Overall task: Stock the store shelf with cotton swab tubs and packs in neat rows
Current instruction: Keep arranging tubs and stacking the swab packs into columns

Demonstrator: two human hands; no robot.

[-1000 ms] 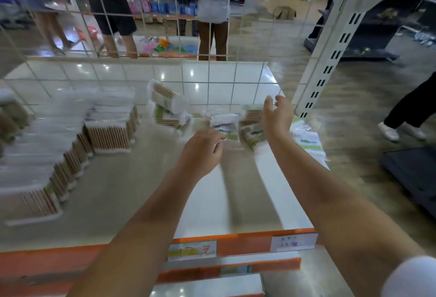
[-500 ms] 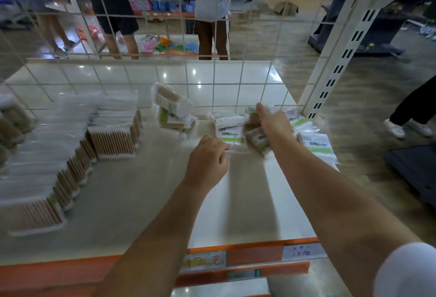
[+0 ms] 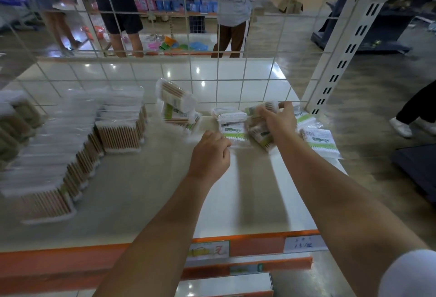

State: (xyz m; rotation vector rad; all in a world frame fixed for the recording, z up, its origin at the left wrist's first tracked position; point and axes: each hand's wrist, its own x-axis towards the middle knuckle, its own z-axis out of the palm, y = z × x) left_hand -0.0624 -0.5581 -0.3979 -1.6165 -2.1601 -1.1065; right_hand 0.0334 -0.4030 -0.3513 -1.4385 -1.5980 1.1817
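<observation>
Right hand (image 3: 278, 120) fingers clamped on clear plastic cotton swab pack (image 3: 259, 110), left hand (image 3: 210, 155) fingers curled together beside green-labelled swab pack (image 3: 232, 131), on white shelf (image 3: 247, 190)

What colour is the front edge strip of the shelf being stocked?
Orange, with white price labels on it; the front edge strip shows best in the head view.

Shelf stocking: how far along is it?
Done: the stacked packs on the left stand in stepped rows. In hand: the right hand grips wooden-stick packs at the back; the left hand is curled beside a green-label pack. Left: the tilted tub and loose packs at the right edge.
</observation>
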